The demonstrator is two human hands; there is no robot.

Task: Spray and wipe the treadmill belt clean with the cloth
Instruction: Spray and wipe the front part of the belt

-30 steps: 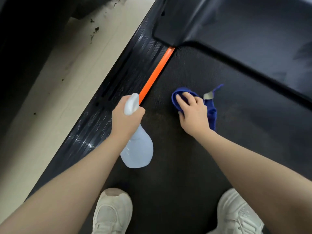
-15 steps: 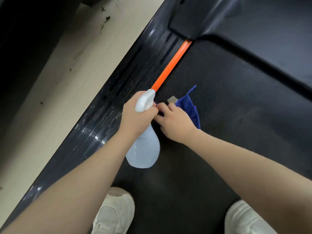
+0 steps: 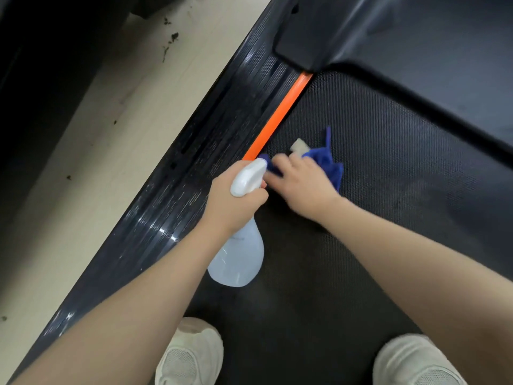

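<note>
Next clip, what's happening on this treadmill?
A person stands on the treadmill belt and cleans it. The left hand grips a white spray bottle by its neck. The right hand presses a blue cloth onto the belt, right beside the orange strip at its left edge.

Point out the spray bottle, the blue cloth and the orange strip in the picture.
spray bottle [image 3: 238, 259]: head view, on its translucent body below the left hand.
blue cloth [image 3: 326, 162]: head view, on the bunched fabric beyond the right hand.
orange strip [image 3: 280, 118]: head view, midway along it, at the belt's left edge.
</note>
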